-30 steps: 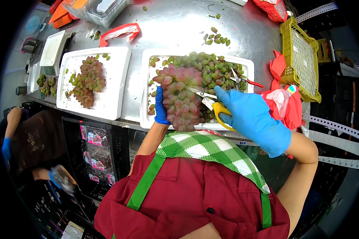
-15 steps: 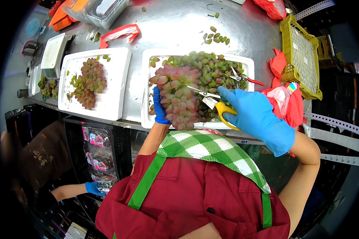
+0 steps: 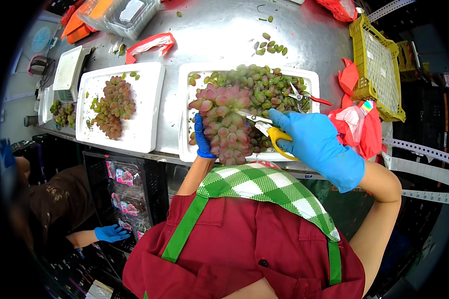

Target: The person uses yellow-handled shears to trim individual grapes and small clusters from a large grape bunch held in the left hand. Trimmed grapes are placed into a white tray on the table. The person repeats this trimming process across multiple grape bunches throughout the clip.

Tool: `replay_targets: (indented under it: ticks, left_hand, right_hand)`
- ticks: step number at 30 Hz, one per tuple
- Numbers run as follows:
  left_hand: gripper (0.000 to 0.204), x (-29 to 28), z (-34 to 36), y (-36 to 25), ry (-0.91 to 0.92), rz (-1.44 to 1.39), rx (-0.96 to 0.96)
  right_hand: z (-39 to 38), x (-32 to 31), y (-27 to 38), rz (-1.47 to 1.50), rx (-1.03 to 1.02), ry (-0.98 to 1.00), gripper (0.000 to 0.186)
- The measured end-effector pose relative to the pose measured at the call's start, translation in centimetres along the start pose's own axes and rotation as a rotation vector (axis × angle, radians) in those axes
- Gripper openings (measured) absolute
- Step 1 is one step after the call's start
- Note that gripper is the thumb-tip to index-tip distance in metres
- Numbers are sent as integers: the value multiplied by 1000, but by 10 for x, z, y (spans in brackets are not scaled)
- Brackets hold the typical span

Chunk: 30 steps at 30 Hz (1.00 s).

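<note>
A big bunch of pinkish-green grapes is propped up by my left hand, gloved in blue; its fingers are mostly behind the fruit. Blue-gloved too, my right hand is closed round yellow-handled scissors. Their blades point left and touch or nearly touch the bunch's right side; the tips are partly lost among the grapes. Under both hands, a white tray holds many more green and reddish grapes. A pair of red-handled snips rests on those grapes at the tray's right.
Left of it, another white tray carries a smaller bunch, with a scale beyond. Loose grapes dot the metal table. Yellow crate and red wrapping lie right. A co-worker's gloved hand is near stacked packs.
The scissor blades have closed somewhat, and the bunch has shifted and turned slightly in my left hand. At lower left, the co-worker's hand has drawn back from a clear pack.
</note>
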<state>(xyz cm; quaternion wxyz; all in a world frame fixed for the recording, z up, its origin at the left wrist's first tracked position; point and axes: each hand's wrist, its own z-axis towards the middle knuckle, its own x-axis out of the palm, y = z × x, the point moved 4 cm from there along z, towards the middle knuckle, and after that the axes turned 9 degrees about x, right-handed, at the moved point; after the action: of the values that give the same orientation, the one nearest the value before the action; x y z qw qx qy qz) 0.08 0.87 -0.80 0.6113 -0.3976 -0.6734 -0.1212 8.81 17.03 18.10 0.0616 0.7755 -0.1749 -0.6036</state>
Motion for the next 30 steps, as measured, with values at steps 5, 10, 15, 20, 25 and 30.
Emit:
replay_targets:
  ticks: [5, 10, 15, 20, 25, 30]
  left_hand:
    - [65, -22, 7, 8, 27, -108, -49]
    - [66, -19, 7, 7, 45, -87, -81]
    - [67, -24, 6, 8, 52, -48, -88]
    - [67, -15, 4, 7, 63, -107, -82]
    - [63, 7, 19, 4, 163, 732, 15]
    - [61, 35, 12, -4, 70, 29, -51]
  right_hand:
    - [0, 1, 0, 10, 1, -19, 50]
    - [0, -2, 0, 37, -24, -57, 42]
    - [4, -1, -1, 30, -55, -57, 40]
    - [10, -1, -6, -6, -81, -60, 40]
    - [16, 4, -11, -60, -37, -35, 42]
    - [5, 4, -24, 5, -24, -67, 45]
